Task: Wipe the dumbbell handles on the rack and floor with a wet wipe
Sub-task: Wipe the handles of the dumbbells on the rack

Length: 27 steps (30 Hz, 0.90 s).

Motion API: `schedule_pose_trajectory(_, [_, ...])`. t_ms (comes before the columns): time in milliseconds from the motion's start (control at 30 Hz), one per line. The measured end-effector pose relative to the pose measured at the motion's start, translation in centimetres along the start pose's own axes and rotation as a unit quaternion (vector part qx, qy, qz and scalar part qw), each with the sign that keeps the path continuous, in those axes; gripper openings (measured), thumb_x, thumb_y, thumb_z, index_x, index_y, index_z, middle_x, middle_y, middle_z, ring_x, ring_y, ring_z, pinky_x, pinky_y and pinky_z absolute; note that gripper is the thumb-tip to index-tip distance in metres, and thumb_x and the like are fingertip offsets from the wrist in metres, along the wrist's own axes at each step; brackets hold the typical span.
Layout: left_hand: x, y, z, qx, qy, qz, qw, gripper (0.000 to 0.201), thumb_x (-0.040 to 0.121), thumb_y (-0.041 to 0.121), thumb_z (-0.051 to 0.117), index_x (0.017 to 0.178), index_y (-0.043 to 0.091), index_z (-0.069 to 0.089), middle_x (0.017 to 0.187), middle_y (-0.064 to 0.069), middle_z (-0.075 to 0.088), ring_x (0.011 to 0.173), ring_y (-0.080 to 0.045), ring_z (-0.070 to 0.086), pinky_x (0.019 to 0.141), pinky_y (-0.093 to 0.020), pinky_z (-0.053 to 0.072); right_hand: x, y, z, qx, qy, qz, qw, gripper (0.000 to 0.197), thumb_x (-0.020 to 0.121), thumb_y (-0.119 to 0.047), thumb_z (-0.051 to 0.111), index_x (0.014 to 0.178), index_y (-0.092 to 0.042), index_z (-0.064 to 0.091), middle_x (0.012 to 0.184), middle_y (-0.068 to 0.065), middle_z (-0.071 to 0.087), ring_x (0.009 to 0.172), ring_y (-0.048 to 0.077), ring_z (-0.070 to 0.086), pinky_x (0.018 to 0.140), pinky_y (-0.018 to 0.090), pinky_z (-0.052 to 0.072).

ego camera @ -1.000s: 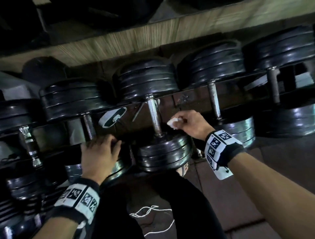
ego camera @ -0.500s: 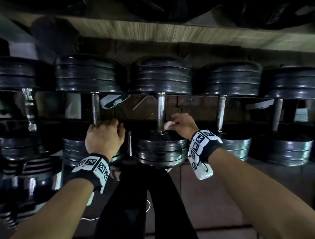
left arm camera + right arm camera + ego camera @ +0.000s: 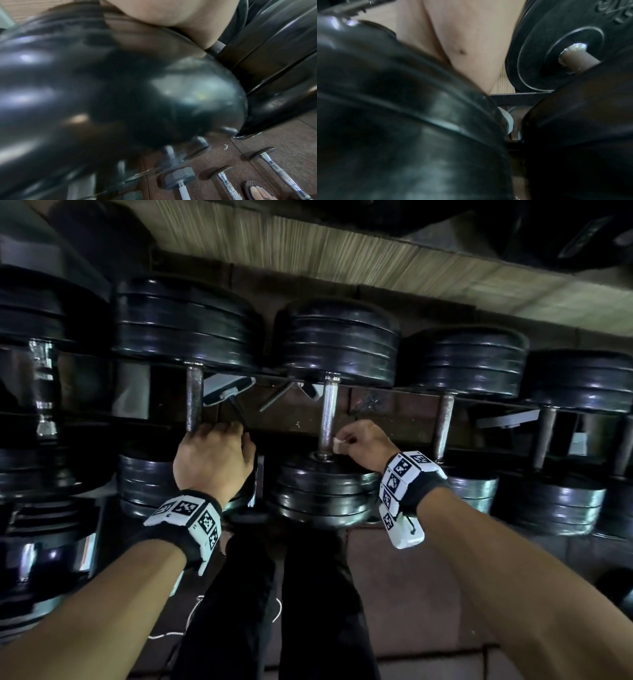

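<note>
A row of black plate dumbbells lies on the rack. The middle dumbbell's steel handle (image 3: 327, 412) runs up from its near plates (image 3: 322, 491). My right hand (image 3: 346, 440) pinches a small white wet wipe (image 3: 338, 444) against the right side of that handle's lower end. My left hand (image 3: 222, 430) curls over the near plates of the dumbbell to the left, at the foot of its handle (image 3: 193, 398). Both wrist views are mostly filled by blurred black plates (image 3: 120, 101) (image 3: 402, 121) under the palms; the fingers are hidden there.
More dumbbells fill the rack on both sides (image 3: 462, 361) (image 3: 37, 313), below a wooden shelf edge (image 3: 342, 251). Small chrome-handled dumbbells (image 3: 228, 185) lie on the brown floor tiles (image 3: 428, 594). My dark trouser legs (image 3: 308, 594) stand between my arms.
My head has turned to face the rack squarely. The right hand has brought the wipe down to the handle's lower end. The left hand has slid up to the foot of its handle.
</note>
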State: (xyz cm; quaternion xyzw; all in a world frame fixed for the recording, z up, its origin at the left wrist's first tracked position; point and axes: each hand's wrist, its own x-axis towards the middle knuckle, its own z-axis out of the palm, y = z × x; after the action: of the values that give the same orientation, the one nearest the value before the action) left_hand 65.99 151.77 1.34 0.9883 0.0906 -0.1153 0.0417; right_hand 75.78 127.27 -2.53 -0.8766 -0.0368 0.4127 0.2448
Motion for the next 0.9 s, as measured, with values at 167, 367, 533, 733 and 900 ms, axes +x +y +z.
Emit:
schedule_pose_trajectory(167, [0.0, 0.2, 0.1, 0.000, 0.004, -0.018, 1.000, 0.023, 0.086, 0.025, 0.062, 0.070, 0.008, 0.063, 0.063, -0.011, 0.064, 0.059, -0.034, 0.061, 0.055, -0.033, 0.041, -3.4, -1.8, -1.3, 0.047, -0.041, -0.135, 0.989, 0.013, 0.091, -0.023, 0.074, 0.094, -0.012, 0.079, 0.092, -0.004, 0.074, 0.087, 0.007, 0.065, 0.081, 0.021, 0.047])
schedule_pose_trajectory(367, [-0.2, 0.5, -0.1, -0.014, 0.013, -0.039, 0.999, 0.022, 0.087, 0.024, 0.063, 0.072, 0.008, 0.064, 0.066, -0.012, 0.065, 0.063, -0.035, 0.062, 0.058, -0.036, 0.044, -1.7, -4.0, -1.0, -0.155, -0.065, -0.259, 0.951, 0.020, 0.098, -0.019, 0.063, 0.102, -0.003, 0.074, 0.102, 0.014, 0.068, 0.098, 0.028, 0.064, 0.089, 0.037, 0.049])
schedule_pose_trajectory(533, [-0.1, 0.3, 0.2, -0.017, 0.016, -0.034, 0.999, 0.027, 0.089, 0.027, 0.054, 0.072, 0.009, 0.063, 0.066, -0.011, 0.064, 0.062, -0.035, 0.062, 0.056, -0.035, 0.044, -2.1, -2.1, -1.0, -0.105, -0.058, -0.146, 0.982, 0.013, 0.097, -0.025, 0.065, 0.106, -0.021, 0.074, 0.109, 0.013, 0.068, 0.103, 0.031, 0.065, 0.091, 0.038, 0.053])
schedule_pose_trajectory(733, [-0.1, 0.4, 0.1, -0.021, -0.005, -0.033, 0.999, 0.029, 0.087, 0.029, 0.050, 0.070, 0.009, 0.062, 0.063, -0.011, 0.063, 0.061, -0.035, 0.062, 0.055, -0.036, 0.045, -1.9, -0.6, -1.5, -0.040, -0.003, -0.014, 0.999, 0.035, 0.094, -0.036, 0.070, 0.092, -0.002, 0.076, 0.091, 0.013, 0.074, 0.094, 0.026, 0.067, 0.078, 0.027, 0.047])
schedule_pose_trajectory(900, [0.0, 0.3, 0.3, -0.008, -0.004, -0.032, 0.999, 0.027, 0.088, 0.026, 0.056, 0.069, 0.009, 0.062, 0.062, -0.010, 0.063, 0.060, -0.034, 0.061, 0.054, -0.035, 0.044, 0.5, -1.3, 0.5, -0.018, 0.017, 0.025, 0.999, 0.010, 0.088, -0.011, 0.070, 0.091, -0.002, 0.075, 0.098, 0.016, 0.073, 0.089, 0.022, 0.063, 0.070, 0.020, 0.037])
